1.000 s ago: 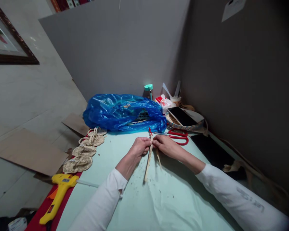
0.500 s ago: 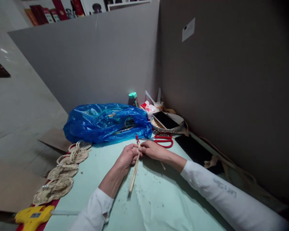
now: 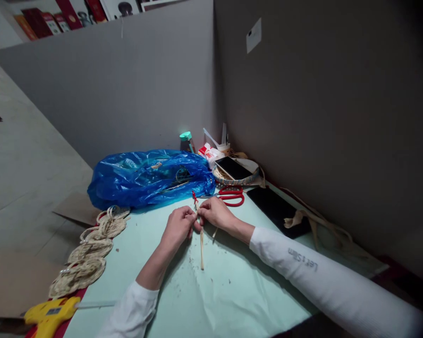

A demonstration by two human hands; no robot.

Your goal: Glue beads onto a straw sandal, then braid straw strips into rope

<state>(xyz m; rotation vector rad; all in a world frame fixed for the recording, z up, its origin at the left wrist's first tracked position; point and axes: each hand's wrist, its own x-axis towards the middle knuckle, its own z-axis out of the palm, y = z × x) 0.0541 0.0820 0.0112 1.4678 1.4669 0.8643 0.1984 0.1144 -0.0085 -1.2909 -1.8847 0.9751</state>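
Note:
My left hand (image 3: pixel 179 224) is closed, its thumb and fingers pinching a pale straw strand (image 3: pixel 202 249) whose tail hangs toward me over the table. Close against it, my right hand (image 3: pixel 215 213) pinches the same straw work from the other side. A small red piece (image 3: pixel 194 196) sticks up just beyond my fingertips, joined to the straw. A second short straw end (image 3: pixel 215 233) shows below my right hand. What lies between the fingertips is partly hidden. Red-handled scissors (image 3: pixel 232 196) lie just behind my right hand.
A blue plastic bag (image 3: pixel 137 180) fills the back left. Several woven straw pieces (image 3: pixel 88 251) line the left edge, near a yellow glue gun (image 3: pixel 51 313). A phone (image 3: pixel 234 167) rests on a basket (image 3: pixel 255 177); a black flat item (image 3: pixel 275 211) lies right. Grey panels stand behind.
The view has turned slightly right. The hanging straw is now a thinner strand, pointing straighter toward me. Both hands stay together at the straw, with the fingers shifted a little.

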